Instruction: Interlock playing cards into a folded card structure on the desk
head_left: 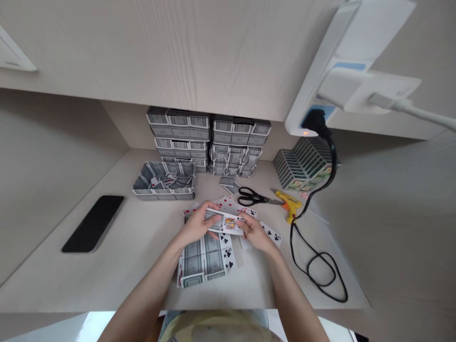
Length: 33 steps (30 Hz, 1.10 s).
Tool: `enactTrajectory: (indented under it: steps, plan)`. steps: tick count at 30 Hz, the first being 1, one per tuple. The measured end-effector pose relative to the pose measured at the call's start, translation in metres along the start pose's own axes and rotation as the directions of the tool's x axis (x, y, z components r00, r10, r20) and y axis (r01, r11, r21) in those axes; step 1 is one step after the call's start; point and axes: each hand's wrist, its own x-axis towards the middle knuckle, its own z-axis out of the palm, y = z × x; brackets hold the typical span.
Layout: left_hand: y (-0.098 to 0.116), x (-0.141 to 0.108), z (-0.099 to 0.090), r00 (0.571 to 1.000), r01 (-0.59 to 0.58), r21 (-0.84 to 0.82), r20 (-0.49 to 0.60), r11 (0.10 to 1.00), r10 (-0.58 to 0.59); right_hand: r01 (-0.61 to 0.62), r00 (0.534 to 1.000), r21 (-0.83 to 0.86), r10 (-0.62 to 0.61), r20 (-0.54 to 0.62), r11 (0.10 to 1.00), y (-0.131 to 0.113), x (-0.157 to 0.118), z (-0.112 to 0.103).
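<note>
My left hand (pixel 200 222) and my right hand (pixel 253 231) hold playing cards (pixel 228 223) between them, a little above the desk. The left half of that strip shows a grey patterned back, the right half a face card. My left thumb lies on top of the strip, and my right fingers pinch its right end. Beneath my hands is a panel of joined playing cards (pixel 199 261), mostly backs up, with club cards along its right edge. Loose face-up cards (pixel 271 233) lie partly under my right hand, and red-suited ones lie beyond my hands.
Card-covered boxes (pixel 181 130) are stacked at the back. An open card box (pixel 166 192) contains scraps. Scissors (pixel 254 196) and a yellow glue gun (pixel 292 205) lie right, with a black cord (pixel 320 285) looping. A phone (pixel 94 223) lies left; a power strip (pixel 342 52) hangs above.
</note>
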Motion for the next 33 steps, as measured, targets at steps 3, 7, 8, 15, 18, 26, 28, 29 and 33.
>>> enactTrajectory:
  steps: [3, 7, 8, 15, 18, 26, 28, 29, 33]
  plan:
    - [0.0, -0.001, 0.006, 1.0, -0.017, -0.008, 0.001, 1.0, 0.017, 0.01, 1.0, 0.039, -0.01, -0.001, 0.999, -0.003, 0.002, 0.003]
    - [0.0, -0.002, 0.012, 1.0, -0.015, -0.004, -0.006, 1.0, 0.015, 0.015, 1.0, 0.069, -0.016, 0.013, 0.998, -0.005, 0.004, 0.012]
    - [-0.001, -0.002, 0.013, 1.0, -0.008, -0.002, -0.002, 1.0, 0.008, 0.005, 1.0, 0.071, -0.007, 0.024, 0.997, -0.006, 0.004, 0.014]
    - [0.001, 0.0, -0.002, 1.0, 0.022, -0.034, -0.012, 0.999, -0.022, -0.039, 0.997, -0.103, 0.045, 0.062, 0.994, -0.018, 0.021, 0.003]
    - [0.0, 0.001, -0.005, 0.996, 0.012, -0.047, -0.083, 0.999, -0.016, 0.046, 0.972, -0.429, -0.141, -0.19, 0.902, -0.021, 0.052, -0.009]
    - [0.001, 0.001, -0.008, 0.993, 0.024, -0.101, -0.113, 0.995, -0.036, 0.079, 0.957, -0.782, -0.265, -0.113, 0.618, -0.011, 0.13, -0.015]
    - [0.002, 0.001, -0.01, 0.992, 0.033, -0.144, -0.116, 0.989, -0.05, 0.074, 0.96, -0.783, -0.258, -0.112, 0.617, -0.009, 0.137, -0.014]
    - [0.003, 0.001, -0.01, 0.991, 0.038, -0.166, -0.12, 0.985, -0.058, 0.073, 0.96, -0.782, -0.257, -0.114, 0.619, -0.009, 0.138, -0.014]
    - [0.007, 0.0, -0.011, 0.985, 0.056, -0.233, -0.146, 0.971, -0.091, 0.057, 0.961, -0.776, -0.245, -0.127, 0.628, -0.01, 0.14, -0.017]
